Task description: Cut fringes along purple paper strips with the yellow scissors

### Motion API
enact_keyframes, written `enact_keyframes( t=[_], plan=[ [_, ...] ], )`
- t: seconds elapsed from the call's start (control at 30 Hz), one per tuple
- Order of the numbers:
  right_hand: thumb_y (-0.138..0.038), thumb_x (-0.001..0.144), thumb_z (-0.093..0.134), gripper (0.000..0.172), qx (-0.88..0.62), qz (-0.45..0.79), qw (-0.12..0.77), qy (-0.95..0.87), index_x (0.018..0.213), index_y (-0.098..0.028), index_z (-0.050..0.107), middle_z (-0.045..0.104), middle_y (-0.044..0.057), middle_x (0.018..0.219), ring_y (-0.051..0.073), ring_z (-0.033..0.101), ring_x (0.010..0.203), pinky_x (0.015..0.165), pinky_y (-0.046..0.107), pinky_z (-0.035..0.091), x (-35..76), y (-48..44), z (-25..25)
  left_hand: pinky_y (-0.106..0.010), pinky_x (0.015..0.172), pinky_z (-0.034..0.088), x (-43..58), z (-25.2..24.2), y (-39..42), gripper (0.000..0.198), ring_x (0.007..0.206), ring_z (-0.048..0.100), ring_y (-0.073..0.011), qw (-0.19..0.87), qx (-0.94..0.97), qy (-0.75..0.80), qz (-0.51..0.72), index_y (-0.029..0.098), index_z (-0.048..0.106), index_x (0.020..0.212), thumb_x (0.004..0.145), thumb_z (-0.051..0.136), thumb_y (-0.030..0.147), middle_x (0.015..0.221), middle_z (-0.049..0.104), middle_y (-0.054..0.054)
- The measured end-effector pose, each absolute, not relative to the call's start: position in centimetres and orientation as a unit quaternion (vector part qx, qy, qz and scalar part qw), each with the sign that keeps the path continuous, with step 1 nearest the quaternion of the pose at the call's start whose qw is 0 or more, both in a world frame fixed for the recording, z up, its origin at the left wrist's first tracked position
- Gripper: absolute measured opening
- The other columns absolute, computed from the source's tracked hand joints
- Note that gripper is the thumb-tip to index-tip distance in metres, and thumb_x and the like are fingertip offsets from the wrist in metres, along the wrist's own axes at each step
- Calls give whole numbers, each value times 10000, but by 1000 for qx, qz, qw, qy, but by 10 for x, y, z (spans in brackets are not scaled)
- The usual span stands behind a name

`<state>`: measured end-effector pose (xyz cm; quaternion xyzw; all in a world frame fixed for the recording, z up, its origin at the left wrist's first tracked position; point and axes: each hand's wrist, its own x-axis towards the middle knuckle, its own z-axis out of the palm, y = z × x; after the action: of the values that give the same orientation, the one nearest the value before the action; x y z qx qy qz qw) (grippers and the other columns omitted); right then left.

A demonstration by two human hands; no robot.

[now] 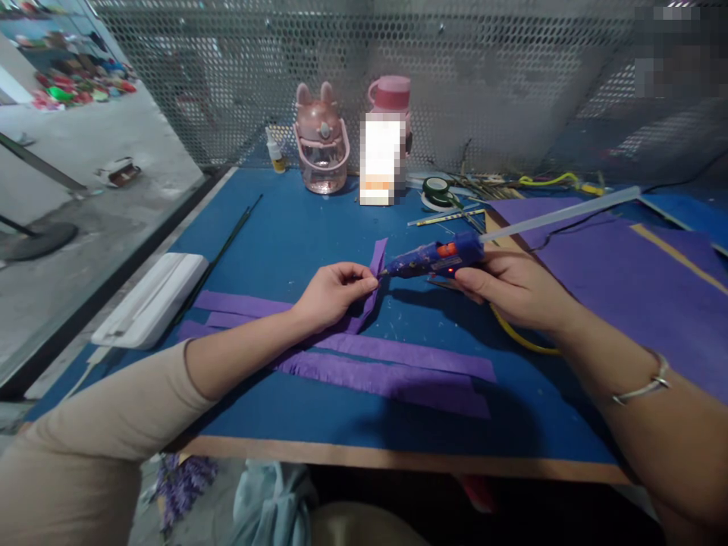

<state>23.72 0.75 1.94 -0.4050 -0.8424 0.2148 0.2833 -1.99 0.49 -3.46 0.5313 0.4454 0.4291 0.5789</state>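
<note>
My left hand (337, 292) pinches the raised end of a purple crepe paper strip (374, 277) above the blue table top (296, 227). My right hand (509, 287) grips a blue hot glue gun (437, 258). Its nozzle touches the strip's end right beside my left fingertips. A long clear glue stick (563, 214) sticks out of the gun's back to the right. More purple strips (392, 364) lie flat on the table under my left forearm. A yellow cord (520, 337) curls below my right wrist.
At the back stand a pink bottle with ears (321, 140), a pink-capped bottle (390, 136) and a small glue bottle (275, 152). Green tape roll (437, 189) and wire stems lie back right. A purple sheet (626, 273) covers the right side. A white box (151, 299) sits left.
</note>
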Motion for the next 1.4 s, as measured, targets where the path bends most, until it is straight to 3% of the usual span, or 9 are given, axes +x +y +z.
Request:
enact_keyframes(
  t=[0.13, 0.3, 0.37, 0.57, 0.8, 1.07, 1.2, 1.3, 1.4],
  plan=[
    [-401, 908, 500, 305, -409, 106, 292, -858, 942, -165, 691, 684, 63, 772, 206, 601, 691, 636, 312, 453, 237, 7, 19, -206, 506, 303, -20, -34, 5, 296, 529, 407, -53, 585, 533, 442, 423, 127, 645, 708, 663, 777, 388, 597, 532, 24],
    [-368, 908, 504, 288, -393, 106, 293, -865, 995, -169, 693, 709, 67, 841, 208, 616, 695, 645, 311, 467, 234, 5, 18, -184, 496, 323, -20, -38, 8, 263, 511, 419, -34, 601, 506, 428, 446, 133, 665, 767, 709, 753, 374, 613, 547, 32],
    [-368, 910, 506, 270, -387, 123, 299, -863, 970, -177, 687, 709, 64, 859, 216, 631, 751, 702, 324, 485, 233, 3, 20, -171, 507, 355, -20, -41, 10, 244, 509, 448, -30, 615, 475, 417, 472, 151, 664, 840, 718, 745, 346, 634, 561, 40],
    [-419, 917, 494, 393, -373, 202, 308, -851, 584, -215, 539, 496, 1, 486, 203, 600, 665, 678, 315, 478, 231, 0, 25, -183, 608, 477, -20, -43, 13, 246, 626, 616, -73, 631, 432, 409, 498, 160, 614, 866, 692, 761, 254, 711, 643, 20],
    [-519, 908, 494, 440, -420, 305, 311, -796, 615, -198, 559, 508, -1, 516, 127, 455, 458, 447, 273, 355, 228, -2, 17, -187, 591, 477, -19, -39, 10, 267, 604, 595, -73, 615, 457, 407, 498, 143, 630, 857, 686, 780, 285, 705, 645, 8],
    [-465, 912, 475, 370, -387, 205, 279, -855, 671, -227, 623, 515, 12, 522, 221, 602, 663, 646, 342, 491, 231, 3, 23, -172, 525, 395, -20, -44, 11, 188, 547, 509, -46, 628, 456, 401, 487, 141, 667, 886, 732, 723, 233, 699, 628, 15],
    [-436, 885, 526, 307, -382, 164, 264, -870, 712, -212, 644, 604, 23, 617, 182, 576, 597, 565, 308, 465, 254, 9, 32, -185, 528, 395, -20, -45, 12, 178, 523, 483, -44, 633, 456, 404, 478, 145, 676, 914, 750, 689, 214, 685, 617, 24],
    [-433, 886, 538, 276, -428, 194, 325, -821, 811, -202, 670, 632, 24, 644, 141, 514, 504, 501, 287, 431, 271, 18, 31, -192, 546, 408, -20, -45, 13, 171, 534, 496, -48, 634, 457, 405, 475, 146, 679, 913, 752, 684, 206, 700, 625, 21],
    [-331, 911, 499, 280, -450, 119, 325, -823, 1082, -174, 655, 693, 100, 1040, 222, 637, 897, 808, 357, 499, 280, 38, 17, -188, 538, 401, -20, -45, 14, 161, 533, 495, -48, 637, 452, 408, 472, 146, 683, 906, 756, 677, 204, 702, 627, 18]
  ],
)
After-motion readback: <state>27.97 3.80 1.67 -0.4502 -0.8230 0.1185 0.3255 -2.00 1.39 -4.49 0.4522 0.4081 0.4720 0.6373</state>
